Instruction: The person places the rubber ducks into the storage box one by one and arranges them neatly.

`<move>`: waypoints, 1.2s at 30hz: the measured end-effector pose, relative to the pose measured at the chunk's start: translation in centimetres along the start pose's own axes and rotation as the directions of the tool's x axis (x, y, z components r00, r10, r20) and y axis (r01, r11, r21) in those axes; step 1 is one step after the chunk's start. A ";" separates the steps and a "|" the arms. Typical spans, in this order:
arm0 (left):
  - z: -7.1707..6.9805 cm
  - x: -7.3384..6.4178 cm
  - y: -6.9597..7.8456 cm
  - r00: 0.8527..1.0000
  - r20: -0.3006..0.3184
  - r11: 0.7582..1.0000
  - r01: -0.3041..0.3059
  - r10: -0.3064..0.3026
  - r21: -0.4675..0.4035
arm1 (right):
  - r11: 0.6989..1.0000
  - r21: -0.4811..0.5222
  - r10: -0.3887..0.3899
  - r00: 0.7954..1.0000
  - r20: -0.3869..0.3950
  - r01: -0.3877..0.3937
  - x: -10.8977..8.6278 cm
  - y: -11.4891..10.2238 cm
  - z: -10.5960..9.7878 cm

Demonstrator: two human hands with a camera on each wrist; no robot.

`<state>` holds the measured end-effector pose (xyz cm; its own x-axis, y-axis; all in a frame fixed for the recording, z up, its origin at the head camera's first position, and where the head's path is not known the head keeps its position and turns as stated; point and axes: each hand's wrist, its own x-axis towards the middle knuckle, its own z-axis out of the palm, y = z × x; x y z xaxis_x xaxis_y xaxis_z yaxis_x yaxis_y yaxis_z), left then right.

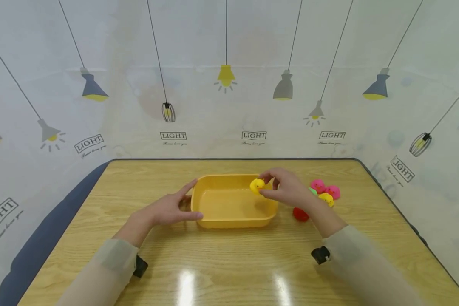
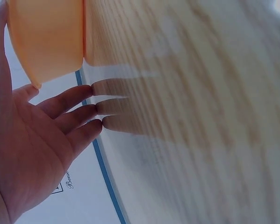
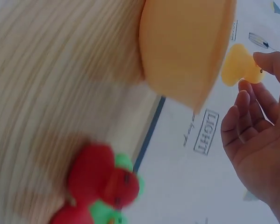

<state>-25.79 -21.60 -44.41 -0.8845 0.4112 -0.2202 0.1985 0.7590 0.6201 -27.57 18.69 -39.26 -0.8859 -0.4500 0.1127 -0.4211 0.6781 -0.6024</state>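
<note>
An orange-yellow plastic basin [image 1: 229, 223] stands on the wooden table. My left hand [image 1: 170, 209] spans its left end with fingers spread, the thumb on the near corner of the rim and the index finger at the far corner. In the left wrist view the other fingers of the left hand [image 2: 46, 126] touch the tabletop beside the basin [image 2: 48, 42]. Above the basin's right end, my right hand [image 1: 290, 189] pinches a yellow rubber duck [image 1: 257, 186] between thumb and fingertips. The right wrist view has this duck [image 3: 238, 65] just over the rim level.
Right of the basin lie more rubber ducks: pink ones [image 1: 332, 191], a yellow one [image 1: 326, 199], a green one [image 1: 313, 191] and red [image 1: 301, 214], partly behind the right forearm. A lamp-printed curtain [image 1: 229, 110] hangs behind the wooden table [image 1: 229, 263].
</note>
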 end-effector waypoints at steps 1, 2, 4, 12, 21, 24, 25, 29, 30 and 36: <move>0.0 0.0 0.0 1.000 0.000 1.000 0.001 -0.001 0.000 | 1.000 0.003 -0.005 1.000 0.013 0.005 0.6 -0.3 0.5; 0.0 0.1 0.0 1.000 -0.001 1.000 0.001 -0.001 0.000 | 1.000 0.005 -0.011 1.000 0.021 0.011 1.1 -0.6 1.0; 0.0 0.1 0.0 1.000 -0.002 1.000 0.001 -0.001 0.000 | 1.000 0.013 -0.021 0.999 0.045 0.021 2.2 -1.1 2.0; 0.0 -0.2 0.1 1.000 -0.006 1.000 0.013 -0.013 -0.007 | 0.999 0.037 -0.034 0.990 0.136 0.029 5.8 -3.2 5.5; 0.2 -0.2 0.2 0.999 -0.004 0.999 0.032 -0.032 -0.003 | 1.000 0.006 0.020 0.981 0.195 -0.022 8.7 -4.9 8.7; 0.3 -0.2 0.2 1.000 -0.004 1.000 0.015 -0.015 -0.001 | 0.999 -0.004 0.042 0.977 0.209 -0.042 9.2 -5.1 9.6; 0.3 -0.2 0.2 1.000 -0.006 1.000 0.011 -0.011 -0.001 | 0.999 -0.004 0.042 0.977 0.210 -0.042 9.4 -5.1 9.9; 0.3 -0.1 0.1 1.000 -0.017 1.000 -0.012 0.012 0.004 | 0.999 0.011 0.041 0.976 0.216 -0.044 9.8 -5.1 10.7; 0.3 -0.1 0.1 1.000 -0.020 1.000 -0.012 0.012 0.005 | 0.999 0.016 0.043 0.974 0.220 -0.048 9.9 -5.0 10.8; 0.3 -0.2 0.1 1.000 -0.018 1.000 -0.001 0.001 0.009 | 0.997 0.015 0.068 0.966 0.248 -0.074 9.8 -4.9 11.4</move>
<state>-25.45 -21.43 -44.54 -0.8919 0.4026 -0.2058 0.2030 0.7634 0.6132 -31.95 4.34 -44.26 -0.8363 -0.5332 -0.1277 -0.3516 0.7003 -0.6212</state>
